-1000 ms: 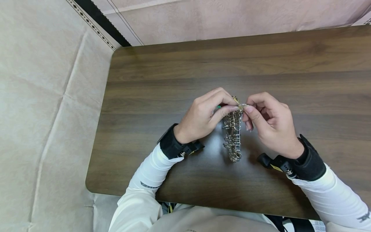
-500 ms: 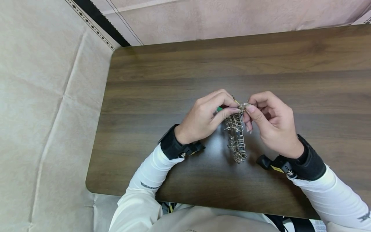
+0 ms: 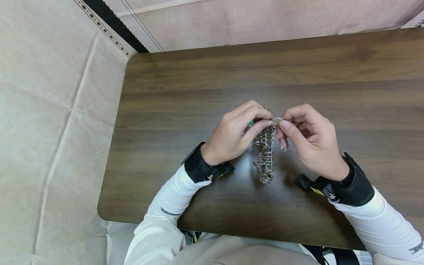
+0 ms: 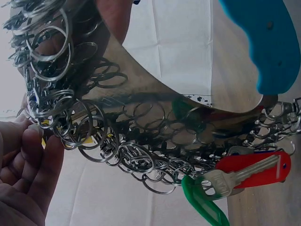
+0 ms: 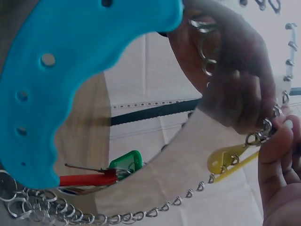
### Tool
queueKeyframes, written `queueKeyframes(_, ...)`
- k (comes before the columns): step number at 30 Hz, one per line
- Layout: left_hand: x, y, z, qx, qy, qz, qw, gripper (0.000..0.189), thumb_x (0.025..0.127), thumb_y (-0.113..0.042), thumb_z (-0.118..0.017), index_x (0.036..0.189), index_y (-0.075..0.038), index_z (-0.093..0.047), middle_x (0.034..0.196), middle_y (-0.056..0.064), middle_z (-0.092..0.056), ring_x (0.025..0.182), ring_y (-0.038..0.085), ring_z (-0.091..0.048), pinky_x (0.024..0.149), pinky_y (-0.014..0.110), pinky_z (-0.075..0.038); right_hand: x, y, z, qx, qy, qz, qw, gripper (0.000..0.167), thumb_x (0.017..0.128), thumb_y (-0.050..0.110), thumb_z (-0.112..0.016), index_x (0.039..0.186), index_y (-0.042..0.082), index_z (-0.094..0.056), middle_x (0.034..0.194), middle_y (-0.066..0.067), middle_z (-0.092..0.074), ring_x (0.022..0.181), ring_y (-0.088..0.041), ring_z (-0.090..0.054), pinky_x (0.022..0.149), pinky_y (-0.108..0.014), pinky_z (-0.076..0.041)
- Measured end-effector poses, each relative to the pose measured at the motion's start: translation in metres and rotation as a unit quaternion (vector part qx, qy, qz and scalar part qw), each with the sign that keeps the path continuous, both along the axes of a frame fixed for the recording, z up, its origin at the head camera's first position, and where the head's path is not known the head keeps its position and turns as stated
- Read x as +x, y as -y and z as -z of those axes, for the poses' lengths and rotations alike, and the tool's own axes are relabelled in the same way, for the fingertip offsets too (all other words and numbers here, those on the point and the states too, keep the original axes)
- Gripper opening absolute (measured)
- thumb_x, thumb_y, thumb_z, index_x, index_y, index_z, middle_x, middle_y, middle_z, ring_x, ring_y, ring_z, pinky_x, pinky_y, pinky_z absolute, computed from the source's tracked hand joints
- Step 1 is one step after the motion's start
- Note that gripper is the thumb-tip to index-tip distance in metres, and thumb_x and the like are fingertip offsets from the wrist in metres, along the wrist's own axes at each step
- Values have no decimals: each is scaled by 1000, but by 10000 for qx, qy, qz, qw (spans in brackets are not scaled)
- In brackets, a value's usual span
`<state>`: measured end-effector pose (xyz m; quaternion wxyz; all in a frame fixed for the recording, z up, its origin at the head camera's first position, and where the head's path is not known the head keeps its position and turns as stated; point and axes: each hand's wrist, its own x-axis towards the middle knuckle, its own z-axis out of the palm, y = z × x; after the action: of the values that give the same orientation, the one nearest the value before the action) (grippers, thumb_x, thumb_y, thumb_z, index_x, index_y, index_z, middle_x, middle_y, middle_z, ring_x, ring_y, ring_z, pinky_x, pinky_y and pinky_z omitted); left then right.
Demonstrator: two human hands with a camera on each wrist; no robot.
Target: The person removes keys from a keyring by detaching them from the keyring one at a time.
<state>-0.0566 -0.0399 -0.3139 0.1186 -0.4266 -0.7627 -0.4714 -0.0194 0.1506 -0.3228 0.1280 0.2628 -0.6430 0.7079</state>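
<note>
**Bunch of looped silver metal rings (image 3: 264,154): two-point pinch**

Left hand (image 3: 233,130) pinches its far end; right hand (image 3: 309,140), just apart, pinches a thin round silver ring (image 3: 276,120) there. Bunch is over the dark-brown wooden table (image 3: 185,92); contact unclear. Left wrist view: curved blue plastic handle (image 4: 277,52); silver metal key (image 4: 240,175) overlapping flat red tag (image 4: 277,176).

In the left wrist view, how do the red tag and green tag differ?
There, the red tag lies nearly level; the green tag slants steeply downward. The red tag ends within the picture; the green tag runs past its bottom edge. Both are brightly coloured.
</note>
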Motion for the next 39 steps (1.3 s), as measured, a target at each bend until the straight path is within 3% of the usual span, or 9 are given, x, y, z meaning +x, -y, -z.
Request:
queueKeyframes(8, 1, 2, -2, 160, -82, 35, 9998, 6, 97, -2, -65, 99, 3, -67, 96, 11, -68, 92, 14, -62, 85, 20, -51, 0, -1, -4, 579, -202, 181, 9980, 21, 99, 1, -61, 91, -16, -52, 73, 1, -61, 56, -4, -51, 50, -16, -42)
queueKeyframes(18, 1, 2, -3, 142, -58, 81, 9998, 6, 98, -2, -64, 100, 3, -66, 97, 12, -67, 90, 14, -60, 82, 21, -50, 0, -1, -4, 800, -256, 303, 9960, 21, 100, 3, -61, 90, -14, -54, 72, -1, -60, 57, -2, -52, 50, -16, -42)
queueKeyframes(26, 0, 2, 0, 88, -143, -23, 9999, 7, 98, -3, -64, 100, 3, -66, 98, 12, -67, 93, 14, -62, 86, 20, -50, -1, 1, -2, 1224, -363, 470, 9907, 35, 104, 23, -58, 92, -10, -57, 73, 1, -58, 58, 0, -49, 51, -14, -40)
queueKeyframes(31, -1, 2, 1, 32, -81, -42, 10000, 7, 98, -3, -64, 100, 3, -66, 98, 11, -67, 92, 14, -61, 85, 19, -50, -1, 1, -1, 1378, -385, 553, 9882, 35, 104, 24, -58, 92, -9, -58, 72, 1, -57, 61, 2, -50, 52, -13, -39)
queueKeyframes(39, -2, 1, 1, -24, 112, 9, 9999, 8, 98, -4, -64, 101, 3, -67, 99, 11, -68, 93, 13, -64, 87, 18, -51, -1, 5, 6, 1089, -409, 673, 9909, 29, 104, 14, -57, 92, -12, -54, 69, -1, -56, 56, 0, -47, 49, -14, -37)
